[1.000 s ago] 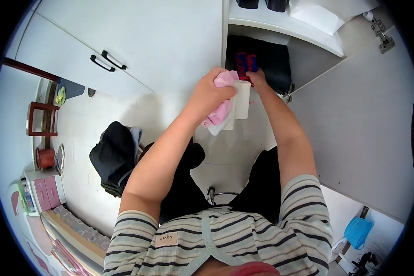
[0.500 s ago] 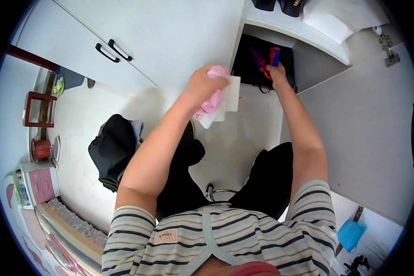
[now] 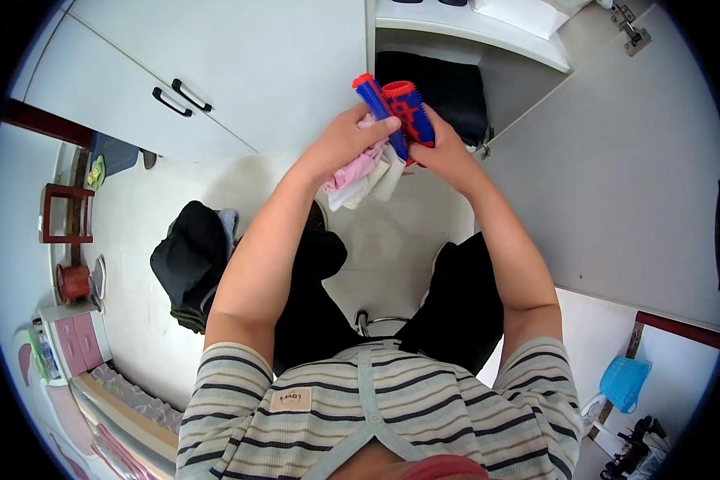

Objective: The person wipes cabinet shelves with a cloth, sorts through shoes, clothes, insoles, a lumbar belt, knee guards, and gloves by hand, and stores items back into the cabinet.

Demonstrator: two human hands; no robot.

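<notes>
Red-and-blue pieces and folded cloths, in two hands, before an open white cabinet (image 3: 524, 76).
Left hand (image 3: 336, 146): closing around a pink cloth (image 3: 350, 170), with a white cloth (image 3: 346, 196) and a cream cloth (image 3: 389, 178) hanging below it; the thumb is pressing across a narrow red-and-blue piece (image 3: 376, 108), which is tilting up to the left. Right hand (image 3: 450, 158): gripping a wider red-and-blue piece (image 3: 412, 120) from its right side, the two pieces lying close together; whether they are joining at the base, cannot tell. Dark folded bundle (image 3: 460, 90): sitting inside the cabinet, beyond the hands. Grey door (image 3: 608, 184): standing open at right. Black heap (image 3: 188, 260): resting on the pale floor (image 3: 368, 292), left of the legs.
</notes>
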